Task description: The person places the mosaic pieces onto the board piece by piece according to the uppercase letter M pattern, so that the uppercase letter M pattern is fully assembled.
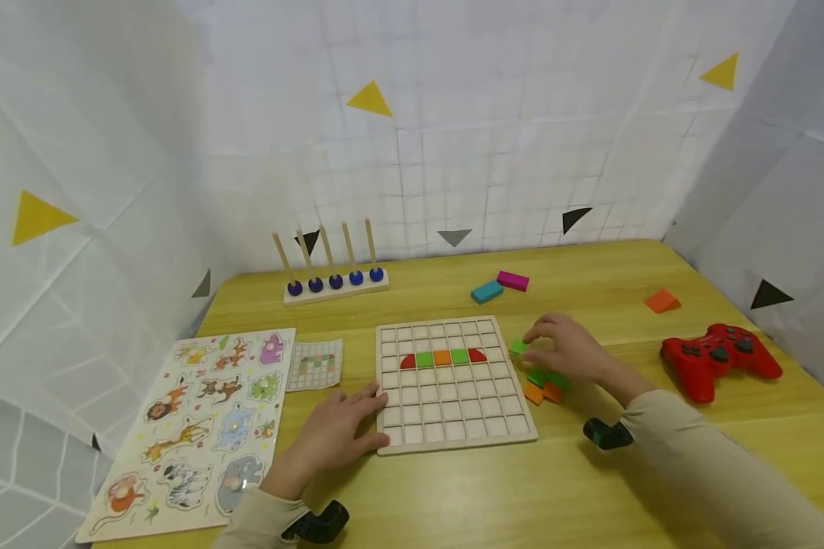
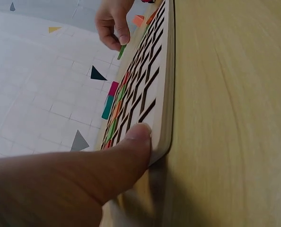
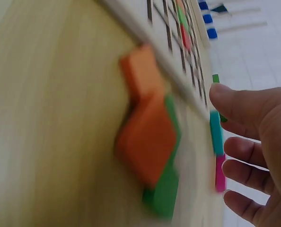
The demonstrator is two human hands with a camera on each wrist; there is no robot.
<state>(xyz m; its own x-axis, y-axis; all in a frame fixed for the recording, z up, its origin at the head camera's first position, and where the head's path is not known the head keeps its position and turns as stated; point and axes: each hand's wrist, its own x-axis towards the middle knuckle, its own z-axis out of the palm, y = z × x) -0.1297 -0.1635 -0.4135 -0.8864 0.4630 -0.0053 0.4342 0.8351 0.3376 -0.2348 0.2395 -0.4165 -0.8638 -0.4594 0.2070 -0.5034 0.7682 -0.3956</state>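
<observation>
A wooden grid board lies on the table with a row of red, green and orange tiles across its upper part. My left hand rests at the board's left edge; in the left wrist view its thumb presses on the corner of the rim. Just right of the board, my right hand pinches a small green tile between thumb and forefinger, raised off the table, with the other fingers loosely bent. Below that hand lie loose orange tiles and green tiles.
Left of the board are a small pattern card and an animal puzzle. A peg stand with blue beads stands behind. Teal and magenta blocks lie at the back, a red game controller and orange block right.
</observation>
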